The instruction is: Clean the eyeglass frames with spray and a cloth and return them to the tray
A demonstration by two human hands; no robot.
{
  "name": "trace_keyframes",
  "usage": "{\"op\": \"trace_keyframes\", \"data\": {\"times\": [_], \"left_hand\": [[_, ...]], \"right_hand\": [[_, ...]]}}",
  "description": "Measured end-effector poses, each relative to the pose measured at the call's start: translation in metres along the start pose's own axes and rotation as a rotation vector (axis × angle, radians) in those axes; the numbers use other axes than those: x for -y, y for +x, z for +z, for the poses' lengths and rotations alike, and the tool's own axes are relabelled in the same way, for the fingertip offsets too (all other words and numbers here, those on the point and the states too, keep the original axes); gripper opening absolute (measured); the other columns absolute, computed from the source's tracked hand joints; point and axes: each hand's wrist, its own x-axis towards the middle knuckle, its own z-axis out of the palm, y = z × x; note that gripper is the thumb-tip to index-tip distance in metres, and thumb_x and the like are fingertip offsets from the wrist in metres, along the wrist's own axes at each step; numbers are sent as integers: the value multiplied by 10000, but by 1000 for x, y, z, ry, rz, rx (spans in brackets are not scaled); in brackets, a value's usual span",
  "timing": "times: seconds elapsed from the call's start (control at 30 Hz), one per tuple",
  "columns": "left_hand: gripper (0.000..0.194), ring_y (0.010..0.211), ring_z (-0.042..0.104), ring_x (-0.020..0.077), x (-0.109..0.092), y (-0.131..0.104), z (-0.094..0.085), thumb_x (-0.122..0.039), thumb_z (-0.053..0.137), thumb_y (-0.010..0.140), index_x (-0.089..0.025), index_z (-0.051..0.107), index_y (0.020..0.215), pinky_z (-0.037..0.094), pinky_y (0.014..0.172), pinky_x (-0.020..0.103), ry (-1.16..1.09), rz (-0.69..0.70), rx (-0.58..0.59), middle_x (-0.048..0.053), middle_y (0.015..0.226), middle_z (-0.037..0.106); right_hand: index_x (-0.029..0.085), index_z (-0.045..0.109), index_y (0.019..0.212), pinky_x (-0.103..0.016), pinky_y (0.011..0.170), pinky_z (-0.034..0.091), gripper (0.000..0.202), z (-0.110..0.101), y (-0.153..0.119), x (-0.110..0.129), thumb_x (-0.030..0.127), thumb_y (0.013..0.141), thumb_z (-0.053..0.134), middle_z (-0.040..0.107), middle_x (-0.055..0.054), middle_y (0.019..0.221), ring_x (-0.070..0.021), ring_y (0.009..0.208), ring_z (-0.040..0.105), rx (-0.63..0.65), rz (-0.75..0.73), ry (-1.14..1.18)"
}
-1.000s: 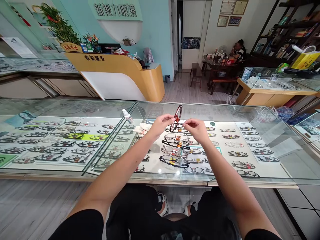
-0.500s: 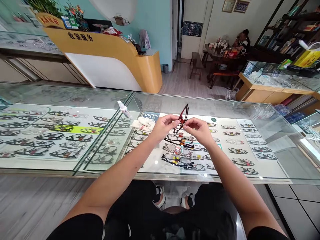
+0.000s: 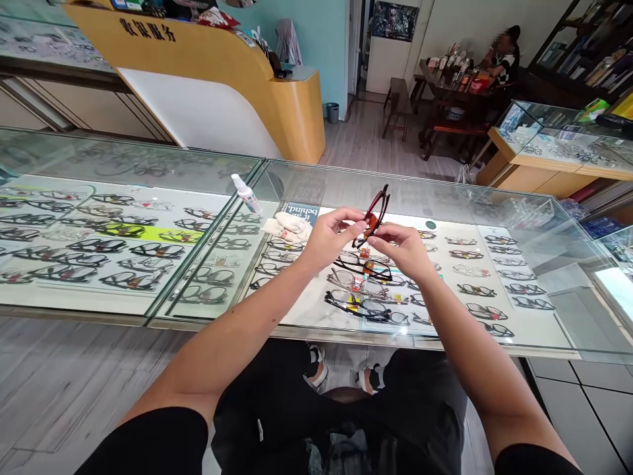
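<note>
A pair of dark red eyeglasses (image 3: 378,210) is held up on edge above the glass counter, between both hands. The fingers of my left hand (image 3: 336,234) pinch one side of it, and those of my right hand (image 3: 401,249) grip its lower part. Below the hands, several glasses lie in a column on the counter top, among them a black pair (image 3: 363,265) and another black pair (image 3: 357,307) nearer the front edge. Left of my left hand is a crumpled cream cloth (image 3: 287,227). Beyond the cloth stands a white spray bottle (image 3: 246,194).
The glass display counter (image 3: 198,323) spans the view, with rows of glasses under its top. Across the aisle is a yellow and white service desk (image 3: 297,112). A person (image 3: 504,56) sits at a dark table far back right. Another showcase (image 3: 548,168) stands at right.
My view has tilted down and shifted slightly. Both hands still hold the dark red eyeglasses, which have turned and lean more to the right.
</note>
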Motion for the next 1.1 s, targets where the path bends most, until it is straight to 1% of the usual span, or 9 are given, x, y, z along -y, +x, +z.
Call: {"op": "trace_keyframes", "data": {"times": [0.27, 0.43, 0.53, 0.63, 0.77, 0.87, 0.97, 1.03, 1.1], "left_hand": [[435, 1091, 723, 248, 3, 4, -4, -617, 820, 875, -201, 778, 994, 554, 1003, 367, 53, -5, -57, 76, 1117, 803], [423, 957, 701, 225, 8, 7, -9, -616, 749, 924, -205, 752, 1024, 536, 907, 346, 152, -36, -104, 72, 1086, 799], [349, 971, 682, 226, 7, 8, -12, -545, 684, 978, -204, 741, 1022, 507, 927, 349, 283, 1, -133, 71, 1077, 797], [288, 1006, 670, 235, 5, 8, -15, -488, 649, 999, -212, 733, 993, 483, 952, 354, 388, 46, -97, 59, 1046, 784], [271, 1009, 656, 242, 5, 9, -17, -482, 666, 982, -220, 730, 959, 474, 961, 357, 439, 38, -26, 48, 1014, 760], [292, 955, 656, 225, 8, 10, -15, -506, 706, 952, -215, 729, 932, 487, 937, 350, 338, -22, -16, 43, 980, 752], [341, 903, 655, 206, 9, 9, -12, -547, 765, 909, -207, 737, 917, 502, 866, 334, 153, -84, -59, 42, 927, 740], [366, 903, 660, 201, 8, 7, -9, -562, 814, 874, -204, 752, 922, 509, 853, 329, 67, -99, -92, 43, 918, 742], [390, 909, 671, 198, 6, 5, -5, -567, 864, 831, -202, 766, 929, 526, 858, 332, 18, -108, -81, 50, 956, 760]], "right_hand": [[241, 873, 903, -386, 789, 573, 301, -4, 2, -13, 527, 814, 906, 834, -55, 908, -218, 829, 719, -108, 55, 77], [214, 829, 936, -351, 661, 601, 317, -8, 4, -8, 515, 840, 858, 806, -38, 742, -178, 642, 689, -236, 113, 107], [201, 808, 961, -336, 618, 604, 264, -15, 5, -5, 445, 860, 825, 841, -56, 815, -148, 568, 659, -404, 133, 81], [196, 813, 967, -346, 657, 629, 213, -24, 6, -4, 391, 887, 784, 851, -73, 884, -164, 631, 703, -537, 88, 42], [205, 818, 1068, -370, 724, 636, 261, -31, 8, -5, 397, 895, 784, 856, -89, 1019, -188, 739, 736, -621, 25, 1], [223, 778, 1147, -363, 729, 611, 311, -29, 8, -3, 403, 893, 793, 828, -70, 1000, -182, 744, 711, -628, 7, -5], [251, 712, 1029, -316, 638, 555, 212, -24, 5, 3, 364, 873, 799, 713, -11, 837, -157, 689, 640, -613, -24, 47], [257, 672, 911, -296, 589, 517, 188, -18, 2, 6, 375, 861, 810, 641, 13, 768, -136, 635, 575, -511, -2, 91], [251, 689, 882, -296, 575, 501, 227, -11, 0, 7, 427, 854, 829, 621, 22, 730, -124, 599, 522, -349, 57, 119]]}}
